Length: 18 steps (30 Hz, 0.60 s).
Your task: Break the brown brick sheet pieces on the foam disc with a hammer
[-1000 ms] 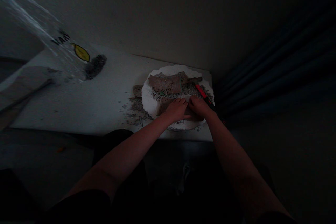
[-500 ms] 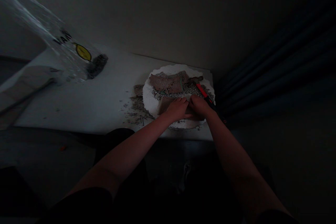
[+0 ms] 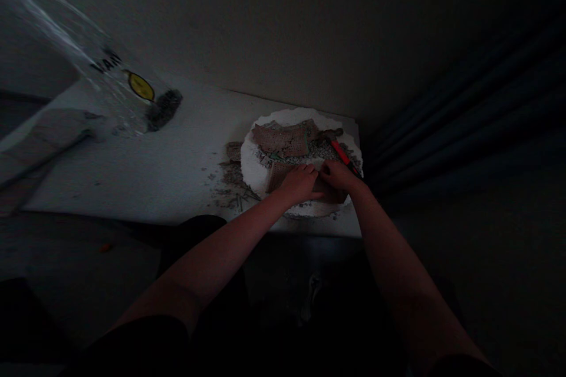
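My left hand (image 3: 300, 182) lies flat with its fingers stretched over a brown, grid-textured slab (image 3: 276, 175). Close beside it, my right hand (image 3: 335, 174) is curled with the fingers pinched at the slab; what they hold is too dark and small to make out. Beneath is a white, rough-edged round slab (image 3: 252, 174) covered with grey crumbs. Farther back on it lie a broken brown textured sheet (image 3: 280, 140) and a hammer (image 3: 340, 152) with a red and black handle, which is partly behind my right hand.
A clear plastic bag (image 3: 110, 79) with a yellow label and dark grey contents stands on the left of the pale table (image 3: 177, 171). Loose fragments (image 3: 234, 179) are scattered left of the round slab. A wall is behind, and a dark curtain (image 3: 464, 100) hangs at the right.
My right hand has shifted very slightly to the right, and less of the hammer's handle shows. My left hand stays on the brown slab.
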Each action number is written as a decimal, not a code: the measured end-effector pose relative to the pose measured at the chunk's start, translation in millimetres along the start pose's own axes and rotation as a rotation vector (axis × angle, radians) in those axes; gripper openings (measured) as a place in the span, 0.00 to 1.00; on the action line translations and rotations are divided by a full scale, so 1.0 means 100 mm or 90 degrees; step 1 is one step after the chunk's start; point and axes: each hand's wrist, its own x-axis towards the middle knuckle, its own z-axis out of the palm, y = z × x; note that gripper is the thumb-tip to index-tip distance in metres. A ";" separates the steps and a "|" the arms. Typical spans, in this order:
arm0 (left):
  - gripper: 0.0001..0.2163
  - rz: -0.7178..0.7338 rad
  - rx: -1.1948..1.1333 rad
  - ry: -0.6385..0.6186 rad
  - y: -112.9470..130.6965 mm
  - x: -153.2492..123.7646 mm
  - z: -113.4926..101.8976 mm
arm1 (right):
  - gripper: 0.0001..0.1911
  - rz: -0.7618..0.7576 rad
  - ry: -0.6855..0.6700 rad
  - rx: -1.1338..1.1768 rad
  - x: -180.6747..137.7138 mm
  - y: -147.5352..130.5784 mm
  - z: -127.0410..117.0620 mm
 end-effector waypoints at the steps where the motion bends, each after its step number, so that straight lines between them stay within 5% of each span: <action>1: 0.25 0.000 0.000 0.000 0.00 0.00 0.00 | 0.08 0.002 -0.008 0.004 0.02 0.00 -0.01; 18: 0.25 0.001 -0.007 0.001 -0.01 0.01 0.02 | 0.11 0.062 -0.086 -0.003 0.13 -0.13 -0.14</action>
